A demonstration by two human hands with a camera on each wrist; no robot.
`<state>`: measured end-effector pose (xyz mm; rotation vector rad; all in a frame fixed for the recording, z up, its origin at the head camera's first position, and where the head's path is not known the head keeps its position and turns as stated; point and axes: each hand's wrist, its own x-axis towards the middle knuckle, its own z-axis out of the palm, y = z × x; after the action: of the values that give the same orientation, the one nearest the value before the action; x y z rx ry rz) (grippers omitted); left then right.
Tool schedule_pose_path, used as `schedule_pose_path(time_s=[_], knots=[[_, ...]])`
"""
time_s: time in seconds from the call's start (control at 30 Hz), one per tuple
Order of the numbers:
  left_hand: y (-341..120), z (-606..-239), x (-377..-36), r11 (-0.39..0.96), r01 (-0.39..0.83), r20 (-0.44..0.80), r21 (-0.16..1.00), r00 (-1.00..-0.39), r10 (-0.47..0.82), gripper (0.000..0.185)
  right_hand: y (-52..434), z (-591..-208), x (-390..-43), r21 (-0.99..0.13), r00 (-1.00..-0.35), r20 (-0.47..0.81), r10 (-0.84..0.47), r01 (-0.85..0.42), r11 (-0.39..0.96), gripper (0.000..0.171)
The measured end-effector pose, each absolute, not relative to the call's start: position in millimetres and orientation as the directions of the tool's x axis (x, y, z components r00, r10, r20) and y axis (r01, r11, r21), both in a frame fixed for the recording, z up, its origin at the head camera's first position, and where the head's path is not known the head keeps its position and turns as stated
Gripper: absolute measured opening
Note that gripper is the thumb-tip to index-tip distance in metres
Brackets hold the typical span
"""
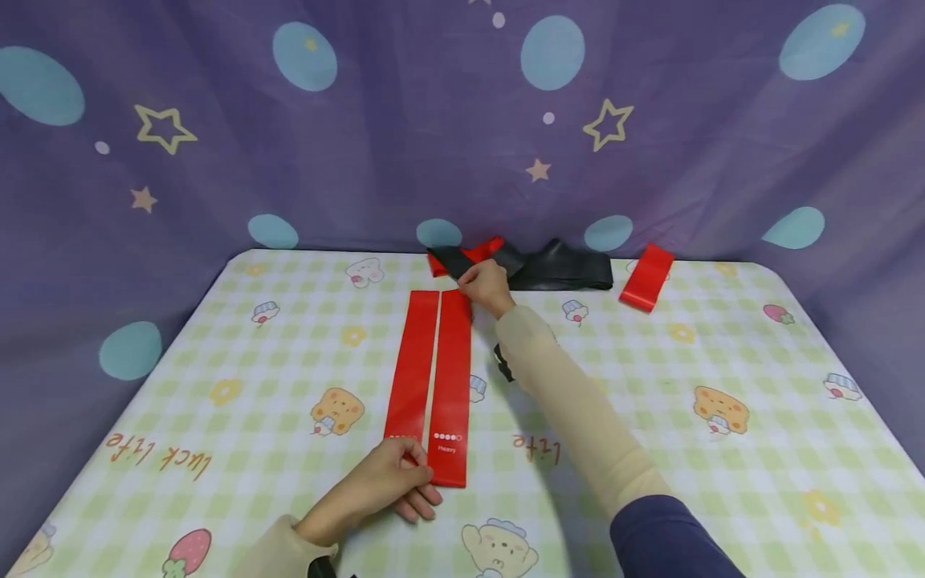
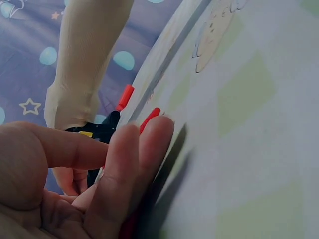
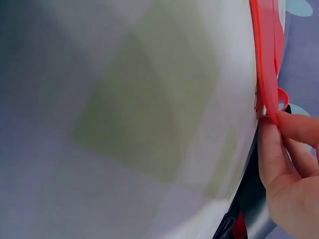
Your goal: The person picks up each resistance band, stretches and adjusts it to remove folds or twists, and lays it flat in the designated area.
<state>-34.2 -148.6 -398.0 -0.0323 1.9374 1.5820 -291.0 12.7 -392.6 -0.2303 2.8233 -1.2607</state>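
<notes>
Two flat red resistance bands lie side by side, lengthwise, on the table: a left band [image 1: 412, 361] and a right band [image 1: 454, 369] with white dots and the word "Heavy" at its near end. My left hand [image 1: 390, 482] pinches the near end of the left band between thumb and index finger, the other fingers extended beside it. At the far end, my right hand [image 1: 489, 287] pinches the right band; the right wrist view shows its red strip [image 3: 267, 64] between thumb and fingers. In the left wrist view the left fingers [image 2: 122, 164] cover most of the band.
Behind the right hand, black bands [image 1: 560, 269] lie bunched with another red band [image 1: 486, 250] along the back edge. A short folded red band [image 1: 648, 278] lies to their right. The table [image 1: 275, 449] has a checked cloth, and a purple curtain [image 1: 405, 120] hangs behind.
</notes>
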Motion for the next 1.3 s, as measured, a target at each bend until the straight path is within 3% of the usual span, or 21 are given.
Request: schedule_pose_path(time_s=[0.7,1.13,1.3], knots=[[-146,-393,-34,0.418,-0.312,-0.462,0.853,-0.824,0.329,0.012,16,-391,-297,-0.684,-0.981,-0.059,-0.186,-0.096,0.723,0.011],[-147,-390,-33,0.496,-0.23,-0.421,0.837,-0.85,0.316,0.013,24,-389,-294,-0.717,-0.982,-0.078,-0.174,-0.066,0.694,0.01],[-150,-389,-32,0.505,-0.202,-0.402,0.839,-0.856,0.326,0.013,31,-384,-295,-0.676,-0.979,-0.05,-0.198,-0.113,0.728,0.015]])
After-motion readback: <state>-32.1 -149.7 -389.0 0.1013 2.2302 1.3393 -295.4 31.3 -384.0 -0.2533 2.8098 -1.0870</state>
